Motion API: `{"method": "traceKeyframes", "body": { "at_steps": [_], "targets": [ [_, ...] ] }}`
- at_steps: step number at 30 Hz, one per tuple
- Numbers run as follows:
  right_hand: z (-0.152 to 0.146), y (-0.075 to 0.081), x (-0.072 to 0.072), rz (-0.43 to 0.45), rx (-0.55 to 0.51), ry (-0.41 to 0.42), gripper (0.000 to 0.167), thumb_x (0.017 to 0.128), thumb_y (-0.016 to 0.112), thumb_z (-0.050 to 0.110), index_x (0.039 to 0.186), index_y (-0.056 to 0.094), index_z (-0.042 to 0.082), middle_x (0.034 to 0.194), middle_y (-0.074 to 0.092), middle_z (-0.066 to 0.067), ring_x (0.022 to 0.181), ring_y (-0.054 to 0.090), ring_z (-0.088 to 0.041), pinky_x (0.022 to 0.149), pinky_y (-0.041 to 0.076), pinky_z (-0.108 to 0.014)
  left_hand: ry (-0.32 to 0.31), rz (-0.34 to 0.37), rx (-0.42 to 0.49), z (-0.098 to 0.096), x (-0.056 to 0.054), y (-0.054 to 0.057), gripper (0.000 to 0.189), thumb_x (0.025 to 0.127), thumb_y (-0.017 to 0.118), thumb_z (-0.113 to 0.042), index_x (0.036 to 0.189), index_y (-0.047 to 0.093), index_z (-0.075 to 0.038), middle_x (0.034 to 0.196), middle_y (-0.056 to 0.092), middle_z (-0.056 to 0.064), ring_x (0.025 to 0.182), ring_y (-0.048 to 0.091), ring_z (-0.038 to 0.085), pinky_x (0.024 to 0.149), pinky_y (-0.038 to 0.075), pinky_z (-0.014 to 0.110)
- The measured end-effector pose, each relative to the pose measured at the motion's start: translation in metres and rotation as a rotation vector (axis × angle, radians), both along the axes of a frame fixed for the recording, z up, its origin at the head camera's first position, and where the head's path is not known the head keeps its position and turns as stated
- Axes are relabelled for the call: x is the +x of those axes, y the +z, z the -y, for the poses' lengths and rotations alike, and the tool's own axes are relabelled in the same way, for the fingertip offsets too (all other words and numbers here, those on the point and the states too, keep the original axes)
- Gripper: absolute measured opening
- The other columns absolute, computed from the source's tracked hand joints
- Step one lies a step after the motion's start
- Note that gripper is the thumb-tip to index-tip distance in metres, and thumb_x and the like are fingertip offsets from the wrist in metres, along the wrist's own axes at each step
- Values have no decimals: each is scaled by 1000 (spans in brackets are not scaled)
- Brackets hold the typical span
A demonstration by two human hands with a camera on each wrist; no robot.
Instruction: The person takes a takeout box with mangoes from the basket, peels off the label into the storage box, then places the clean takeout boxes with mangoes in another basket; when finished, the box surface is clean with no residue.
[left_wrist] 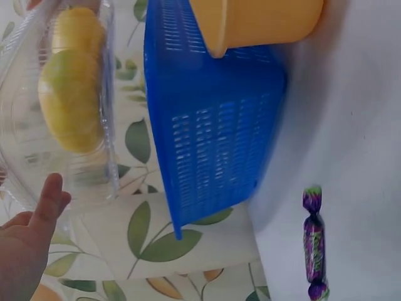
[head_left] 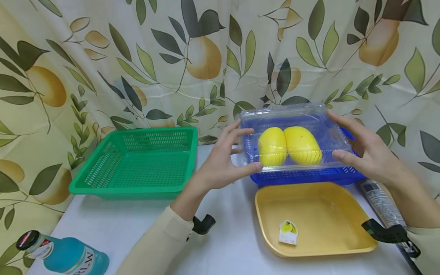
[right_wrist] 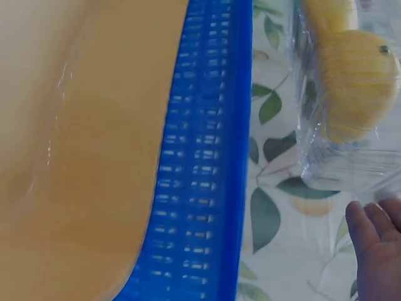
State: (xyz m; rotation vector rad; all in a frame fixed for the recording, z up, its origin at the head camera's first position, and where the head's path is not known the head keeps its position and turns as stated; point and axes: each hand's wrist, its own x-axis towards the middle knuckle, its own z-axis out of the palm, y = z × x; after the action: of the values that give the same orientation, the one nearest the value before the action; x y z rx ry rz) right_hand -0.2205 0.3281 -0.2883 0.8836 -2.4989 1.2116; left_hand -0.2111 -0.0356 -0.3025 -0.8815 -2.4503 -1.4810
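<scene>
A clear plastic clamshell box [head_left: 335, 147] with two yellow mangoes [head_left: 302, 145] inside is held up between both hands. My left hand [head_left: 228, 154] grips its left end, thumb at the lower front corner and fingers along the side. At the opposite end, my right hand [head_left: 364, 147] grips it with the thumb in front and fingers behind. In the head view the box overlaps a blue slotted basket [head_left: 309, 176]; both wrist views show it raised above that basket's rim. The left wrist view has the mangoes [left_wrist: 72, 94] showing through the plastic.
In front of the blue basket is a yellow tray [head_left: 326, 217] with a small fruit label [head_left: 288, 233]. A green basket [head_left: 134, 191] stands at left, a teal bottle [head_left: 73, 256] nearer. A printed cylindrical container [head_left: 383, 204] lies right; a purple-wrapped candy [left_wrist: 315, 244] is on the table.
</scene>
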Motion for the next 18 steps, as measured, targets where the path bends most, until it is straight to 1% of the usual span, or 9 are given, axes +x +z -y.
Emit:
{"method": "traceKeyframes", "body": {
  "at_steps": [3,6,8,10,11,15,16,17,18],
  "targets": [
    [-7,-3,-6,-18,5,6,90,85,66,-8,163,30,17,168,28,-1,142,36,-5,98,40,-4,-11,24,18,-7,-7,-4,75,85,85,-28,150,49,-14,170,15,3,134,54,32,104,52,34],
    [-15,-6,-12,6,34,-24,89,87,68,-6,163,29,20,167,28,2,142,33,0,96,37,-2,-16,55,23,-16,-12,-9,73,86,85,-28,149,50,-13,171,16,3,133,54,32,103,52,32],
    [-19,-9,-16,51,71,-71,90,89,71,-1,164,28,26,166,27,7,135,37,3,92,38,-1,-15,73,22,-21,-15,-11,72,86,85,-28,148,50,-13,171,16,3,134,54,32,103,53,33],
    [-21,-12,-20,95,114,-120,92,89,74,5,164,27,32,165,26,9,133,41,-6,85,37,1,-10,87,15,-26,-17,-14,71,86,85,-28,147,51,-13,170,16,4,135,54,33,102,53,33],
    [-23,-13,-22,113,135,-140,93,89,76,8,163,26,35,166,25,10,137,41,-13,84,35,2,-8,94,9,-28,-18,-16,71,86,85,-28,147,51,-13,170,16,5,135,54,33,102,53,32],
    [-27,-16,-29,159,164,-160,93,90,76,14,163,24,38,169,21,1,141,35,-50,85,35,-2,8,98,-40,-35,-22,-22,70,87,83,-32,146,51,-14,170,17,8,134,55,32,102,53,30],
    [-28,-17,-31,167,157,-153,93,90,76,14,164,25,37,170,19,-2,143,30,-54,94,39,-8,15,93,-62,-37,-24,-23,70,88,83,-34,147,51,-14,170,18,8,133,56,30,102,52,30],
    [-30,-18,-33,175,155,-148,92,90,75,14,164,25,36,171,18,-4,146,27,-54,97,38,-9,21,87,-82,-38,-25,-24,69,88,82,-36,147,51,-15,170,18,8,133,56,29,103,52,32],
    [-31,-19,-35,182,154,-143,91,91,74,15,164,25,35,171,18,-8,147,24,-54,105,42,-20,30,81,-104,-40,-27,-25,69,88,81,-38,147,51,-16,170,19,8,133,56,28,104,52,35]
  ]
}}
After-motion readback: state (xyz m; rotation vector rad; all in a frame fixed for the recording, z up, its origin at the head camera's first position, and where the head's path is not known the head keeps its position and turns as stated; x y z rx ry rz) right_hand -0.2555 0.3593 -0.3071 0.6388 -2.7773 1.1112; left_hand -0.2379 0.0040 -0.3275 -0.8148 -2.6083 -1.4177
